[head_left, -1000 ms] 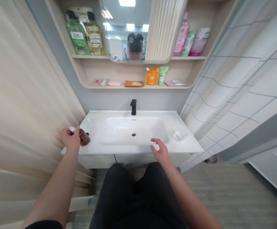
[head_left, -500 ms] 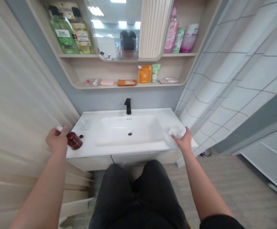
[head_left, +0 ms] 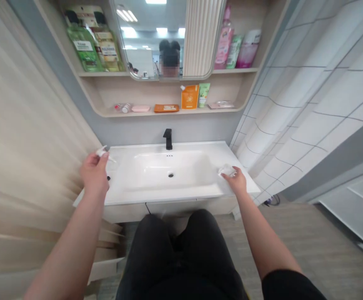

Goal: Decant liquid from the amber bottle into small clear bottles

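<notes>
My left hand (head_left: 94,171) is raised over the left end of the white washbasin (head_left: 169,193), fingers closed on a white pump head (head_left: 102,152). Whether a bottle hangs below it is hidden by the hand and wrist. By that wrist a small black round piece (head_left: 108,178) shows partly on the counter. On the basin's right side my right hand (head_left: 237,180) has its thumb and fingers around a small clear container (head_left: 227,170), low over or on the counter. What the container is exactly I cannot make out.
A black faucet (head_left: 168,138) stands behind the drain (head_left: 170,175). Above it, the shelf (head_left: 131,115) carries an orange pouch (head_left: 190,96), a green tube (head_left: 203,95) and a pink case (head_left: 140,108). Curtains flank both sides, the left curtain (head_left: 28,137) close to my left arm.
My left hand has moved right and up with the white pump head. The dark red bottle beside it is out of sight. My right hand has shifted slightly left with the clear container.
</notes>
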A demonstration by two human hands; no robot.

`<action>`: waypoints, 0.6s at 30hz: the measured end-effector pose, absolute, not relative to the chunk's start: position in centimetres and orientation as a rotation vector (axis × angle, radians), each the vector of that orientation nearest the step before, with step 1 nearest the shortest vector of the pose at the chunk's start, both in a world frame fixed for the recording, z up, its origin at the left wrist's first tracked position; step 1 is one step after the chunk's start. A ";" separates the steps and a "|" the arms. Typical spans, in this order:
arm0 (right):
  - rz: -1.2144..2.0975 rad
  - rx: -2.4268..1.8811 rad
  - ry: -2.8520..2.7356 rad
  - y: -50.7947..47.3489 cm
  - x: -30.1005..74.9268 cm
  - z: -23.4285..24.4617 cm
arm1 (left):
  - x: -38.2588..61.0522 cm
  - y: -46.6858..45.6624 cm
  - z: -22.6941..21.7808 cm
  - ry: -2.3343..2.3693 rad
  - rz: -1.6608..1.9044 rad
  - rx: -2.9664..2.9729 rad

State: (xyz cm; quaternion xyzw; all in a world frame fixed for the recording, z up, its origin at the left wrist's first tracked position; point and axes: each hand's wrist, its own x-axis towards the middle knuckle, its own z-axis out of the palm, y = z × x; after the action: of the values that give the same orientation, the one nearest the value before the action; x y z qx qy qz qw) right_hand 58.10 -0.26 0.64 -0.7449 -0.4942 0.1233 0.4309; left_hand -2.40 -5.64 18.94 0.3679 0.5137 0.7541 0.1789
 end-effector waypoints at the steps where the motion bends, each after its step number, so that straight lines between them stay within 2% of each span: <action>1: 0.341 -1.823 -1.243 -0.3 57.3 0.8 | -0.8 -5.2 18.8 1.391 2.116 1.067; 11: 0.737 -1.311 -1.493 -2.4 43.3 3.1 | 14.9 -3.1 18.1 1.022 1.444 1.354; 18: 0.883 -1.176 -1.641 -6.5 37.1 4.7 | 17.3 -4.2 16.9 0.997 1.267 1.495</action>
State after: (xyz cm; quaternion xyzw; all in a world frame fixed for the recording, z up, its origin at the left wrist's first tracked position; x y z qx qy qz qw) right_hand 37.08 -6.51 4.67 -0.4761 -0.6643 0.3575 0.4518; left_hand 17.32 -4.17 16.85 0.6057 0.4040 0.5133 0.4544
